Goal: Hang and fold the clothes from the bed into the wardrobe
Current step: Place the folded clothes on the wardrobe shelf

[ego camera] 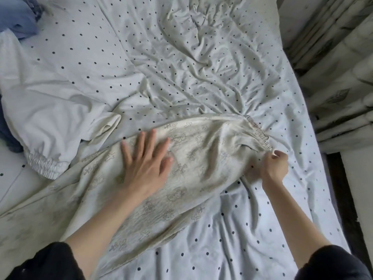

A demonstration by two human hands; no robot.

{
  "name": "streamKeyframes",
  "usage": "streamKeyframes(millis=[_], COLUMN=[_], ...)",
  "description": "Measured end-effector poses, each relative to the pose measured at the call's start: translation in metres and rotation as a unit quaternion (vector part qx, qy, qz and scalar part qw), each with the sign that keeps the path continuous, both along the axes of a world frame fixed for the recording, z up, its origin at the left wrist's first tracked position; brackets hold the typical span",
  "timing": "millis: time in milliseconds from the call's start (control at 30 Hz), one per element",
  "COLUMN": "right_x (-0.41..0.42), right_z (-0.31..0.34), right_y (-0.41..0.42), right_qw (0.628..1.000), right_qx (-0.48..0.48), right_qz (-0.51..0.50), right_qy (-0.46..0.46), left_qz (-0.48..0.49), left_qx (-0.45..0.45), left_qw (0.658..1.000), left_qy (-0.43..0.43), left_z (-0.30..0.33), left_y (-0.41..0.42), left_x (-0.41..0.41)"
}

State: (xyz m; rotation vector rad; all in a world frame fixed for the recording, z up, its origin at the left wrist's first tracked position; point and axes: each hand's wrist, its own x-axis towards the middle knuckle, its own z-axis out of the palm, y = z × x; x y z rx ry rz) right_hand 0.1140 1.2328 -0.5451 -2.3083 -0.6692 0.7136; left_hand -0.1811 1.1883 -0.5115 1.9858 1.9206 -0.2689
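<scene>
A cream pair of trousers (pixel 201 154) with faint printed figures lies spread across the dotted bed sheet (pixel 242 229), its elastic waistband toward the right. My left hand (pixel 147 160) presses flat on the middle of the trousers, fingers straight and spread. At the waistband's near corner my right hand (pixel 274 166) pinches the fabric with curled fingers. A white garment (pixel 50 110) with an elastic cuff lies to the left, partly under the cream one.
Blue clothing (pixel 20 17) is bunched at the far left corner, and a dark blue piece (pixel 8 138) shows at the left edge. Patterned curtains (pixel 339 77) hang along the bed's right side, with a dark gap beside the mattress.
</scene>
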Motion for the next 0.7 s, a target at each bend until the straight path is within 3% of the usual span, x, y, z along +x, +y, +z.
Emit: streamKeyframes(millis=[100,167,233,333,467,600,700], right_x=[0.02,0.031,0.04,0.041,0.041,0.05,0.061], right_z=[-0.001,-0.002,-0.008,-0.012,-0.004,0.014,0.029], right_y=[0.01,0.026,0.038,0.052,0.06,0.056,0.042], right_qw=[0.991,0.961,0.938,0.929,0.932,0.923,0.928], right_qx=[-0.037,-0.032,-0.044,-0.062,0.001,0.065,0.083], right_qz=[-0.065,-0.087,-0.076,-0.084,-0.122,-0.154,-0.205], right_qy=[0.113,0.261,0.335,0.354,0.341,0.347,0.299], left_qz=[-0.094,-0.156,-0.198,-0.2,-0.213,-0.201,-0.239], left_qx=[0.081,0.087,0.062,0.049,0.045,-0.013,-0.034], left_qw=[0.992,0.983,0.978,0.978,0.975,0.979,0.97], left_qy=[-0.024,-0.038,-0.029,0.018,0.051,0.037,0.034], left_z=[0.001,-0.001,-0.008,-0.016,-0.015,-0.007,-0.001], left_y=[-0.035,-0.051,-0.059,-0.059,-0.058,-0.054,-0.056], left_x=[0.03,0.052,0.067,0.071,0.073,0.073,0.071])
